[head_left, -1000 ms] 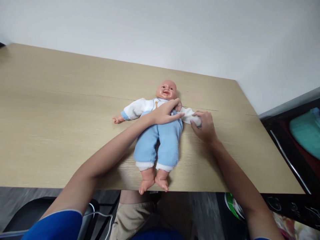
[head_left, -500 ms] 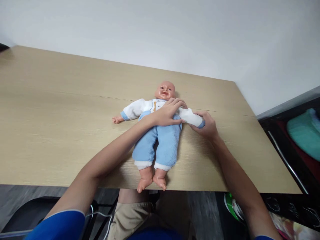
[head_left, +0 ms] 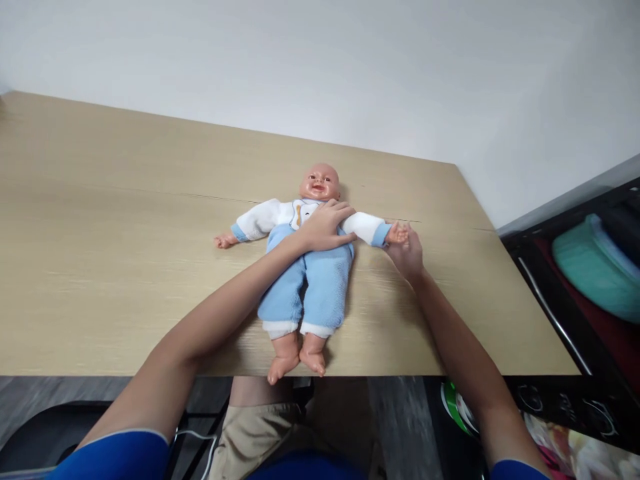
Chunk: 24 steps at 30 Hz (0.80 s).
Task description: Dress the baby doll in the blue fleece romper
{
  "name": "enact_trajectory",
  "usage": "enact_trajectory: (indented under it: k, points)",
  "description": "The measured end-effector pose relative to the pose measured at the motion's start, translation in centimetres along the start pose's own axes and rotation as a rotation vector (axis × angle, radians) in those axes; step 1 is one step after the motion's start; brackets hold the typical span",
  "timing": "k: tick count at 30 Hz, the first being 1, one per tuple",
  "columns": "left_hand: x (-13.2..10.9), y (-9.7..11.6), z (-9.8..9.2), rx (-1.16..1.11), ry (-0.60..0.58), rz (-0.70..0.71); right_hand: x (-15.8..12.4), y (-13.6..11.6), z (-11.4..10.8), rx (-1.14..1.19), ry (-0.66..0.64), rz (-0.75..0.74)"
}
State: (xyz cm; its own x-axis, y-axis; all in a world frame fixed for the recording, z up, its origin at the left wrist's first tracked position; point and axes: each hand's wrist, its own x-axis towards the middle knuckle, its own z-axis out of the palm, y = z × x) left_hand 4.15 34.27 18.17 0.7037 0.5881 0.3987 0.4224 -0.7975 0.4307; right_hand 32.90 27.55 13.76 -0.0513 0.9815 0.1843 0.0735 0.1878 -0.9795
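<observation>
A baby doll point(head_left: 326, 283) in light blue overalls and a white top with blue cuffs lies face up, its feet at the table's near edge. My left hand point(head_left: 327, 225) lies across its chest, with the thumb and fingers on either side of the doll's shoulder at the base of the white sleeve point(head_left: 367, 228). At the end of that sleeve, my right hand point(head_left: 407, 257) is closed around the doll's small hand point(head_left: 397, 233), just past the blue cuff; some of my fingers are hidden behind it. The doll's other arm point(head_left: 257, 220) stretches out to the left.
The light wooden table point(head_left: 125, 267) reaches back to a white wall point(head_left: 300, 67). At the right stands a black unit point(head_left: 535, 280) with a teal basin point(head_left: 595, 267) on it. Below the table are a black chair point(head_left: 55, 433) and a white cable point(head_left: 203, 437).
The doll's hand now shows beyond the blue cuff, where it was covered before. My right hand has shifted from the sleeve's end to the doll's hand. My left hand stays at the shoulder.
</observation>
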Motion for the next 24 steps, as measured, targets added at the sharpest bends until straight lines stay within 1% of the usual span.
enact_trajectory:
  k: [2,4,6,8,10,11,13,15,17,19,22,24]
  points:
    - [-0.2,-0.5,0.0,-0.084,0.076,-0.012,0.0,0.9,0.3,-0.197,-0.048,-0.051]
    - [-0.5,-0.9,-0.1,-0.182,0.147,-0.030,-0.6,1.3,1.2,-0.347,-0.103,-0.091]
    - [-0.9,-1.1,-0.2,-0.280,0.212,-0.064,-1.6,1.2,2.6,-0.458,-0.167,-0.159]
    - [-1.3,-1.2,-0.5,-0.375,0.266,-0.107,-2.6,0.9,4.1,-0.590,-0.252,-0.263]
    - [-1.7,-1.4,-0.8,-0.475,0.313,-0.145,-3.2,0.6,5.5,-0.656,-0.324,-0.329]
    - [-1.9,-1.5,-1.0,-0.526,0.337,-0.166,-3.4,0.5,6.0,-0.645,-0.338,-0.332]
    - [-2.1,-1.7,-1.3,-0.630,0.376,-0.215,-3.4,0.4,6.8,-0.588,-0.327,-0.304]
    - [-2.4,-1.9,-1.5,-0.725,0.410,-0.261,-3.1,0.4,7.6,-0.487,-0.287,-0.237]
    - [-2.6,-2.0,-1.8,-0.808,0.448,-0.289,-2.6,0.7,8.6,-0.334,-0.241,-0.143]
    - [-2.8,-2.1,-2.1,-0.870,0.498,-0.314,-1.8,1.0,10.1,-0.166,-0.180,-0.049]
    - [-3.4,-2.7,-2.9,-0.904,0.569,-0.382,-0.1,1.3,13.1,0.033,-0.090,0.045]
    - [-3.9,-3.4,-3.4,-0.886,0.577,-0.421,1.1,1.1,15.1,0.152,-0.062,0.085]
